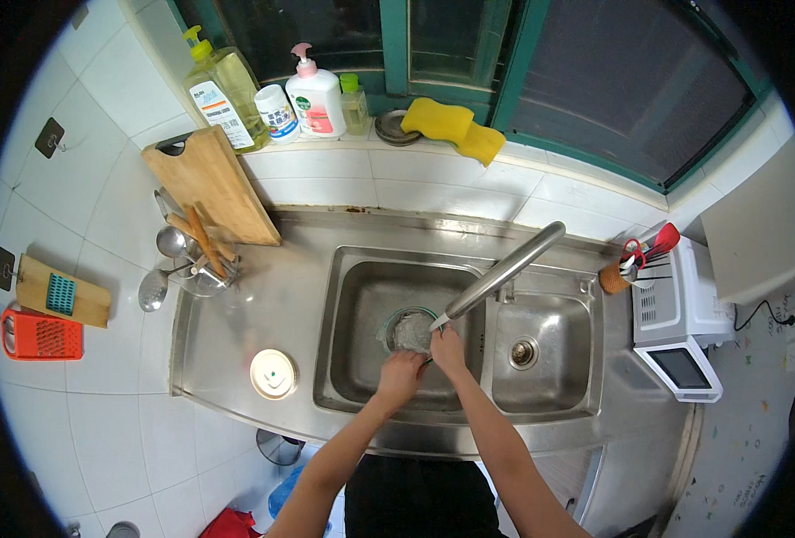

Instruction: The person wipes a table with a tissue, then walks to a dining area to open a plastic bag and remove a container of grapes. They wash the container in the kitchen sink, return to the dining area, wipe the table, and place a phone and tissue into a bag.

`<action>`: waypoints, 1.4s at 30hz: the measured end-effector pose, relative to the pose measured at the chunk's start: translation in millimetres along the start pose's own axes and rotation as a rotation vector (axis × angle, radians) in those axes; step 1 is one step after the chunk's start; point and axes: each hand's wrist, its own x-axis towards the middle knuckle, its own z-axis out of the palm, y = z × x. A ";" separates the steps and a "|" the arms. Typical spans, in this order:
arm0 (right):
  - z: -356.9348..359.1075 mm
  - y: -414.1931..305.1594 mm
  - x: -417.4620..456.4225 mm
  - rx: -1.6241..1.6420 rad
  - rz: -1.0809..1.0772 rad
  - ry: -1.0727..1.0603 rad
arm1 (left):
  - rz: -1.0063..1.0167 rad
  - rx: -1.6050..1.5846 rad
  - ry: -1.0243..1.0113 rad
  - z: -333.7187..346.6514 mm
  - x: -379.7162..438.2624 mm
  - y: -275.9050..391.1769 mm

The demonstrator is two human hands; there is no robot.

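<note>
Both hands are over the larger basin of the stainless-steel sink (363, 289), at a round, see-through bowl (409, 329) with a green edge. My left hand (400, 378) grips the bowl's near side. At its right side, my right hand (447, 350) holds the rim, fingertips close to the spout's white tip. The thick metal faucet spout (505, 272) reaches over the basin from the back right and ends above the bowl. Pale, watery-looking contents show inside the bowl. My fingers hide its near rim.
A round cream lid (273, 374) lies on the counter left of the sink. A wooden cutting board (212, 185) and a utensil holder (212, 276) stand behind it. Bottles and yellow sponges (451, 128) line the sill. At right, a white microwave (680, 323) has its door ajar.
</note>
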 end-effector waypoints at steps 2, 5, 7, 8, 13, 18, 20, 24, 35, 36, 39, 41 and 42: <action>-5.1 -1.4 -4.8 -0.009 0.012 0.004 | 0.102 0.159 0.006 -14.7 2.6 -3.5; -1.7 -4.0 -12.3 -0.009 0.066 -0.010 | 0.107 0.213 -0.022 -8.8 0.8 -9.2; -2.6 -6.9 -15.3 -0.024 0.077 0.046 | 0.046 -0.014 -0.028 0.9 -1.3 -4.5; -3.7 -8.3 -16.3 -0.081 0.059 0.034 | 0.015 -0.128 -0.031 4.2 -3.4 -3.0; -29.7 -44.8 -23.3 -0.390 0.046 -0.096 | -0.228 -0.641 -0.046 -1.1 -10.9 -0.7; -36.8 -68.0 -6.9 -0.455 0.045 -0.225 | -0.496 -1.019 -0.005 1.0 -5.3 -16.6; -31.0 -65.8 -1.6 -0.439 0.006 -0.152 | -0.510 -1.158 0.108 -1.9 1.4 -17.8; -21.9 -47.8 10.1 0.006 -0.101 0.011 | -0.682 -1.211 0.137 -17.0 26.0 -18.1; -47.4 -4.5 9.7 0.701 0.146 0.003 | -0.791 -1.046 0.001 -0.3 79.3 -5.8; -49.7 8.1 11.2 0.673 0.185 -0.022 | -0.701 -1.019 -0.043 -2.7 81.2 3.5; -53.7 27.8 -1.2 0.735 0.270 0.012 | -0.401 -0.779 -0.198 -18.1 81.8 28.0; -62.2 11.9 -18.2 0.755 0.374 -0.077 | -0.179 -0.403 -0.334 -17.5 70.3 19.0; -68.3 7.3 -25.4 0.764 0.425 -0.112 | -0.147 -0.283 -0.389 -21.9 65.1 26.6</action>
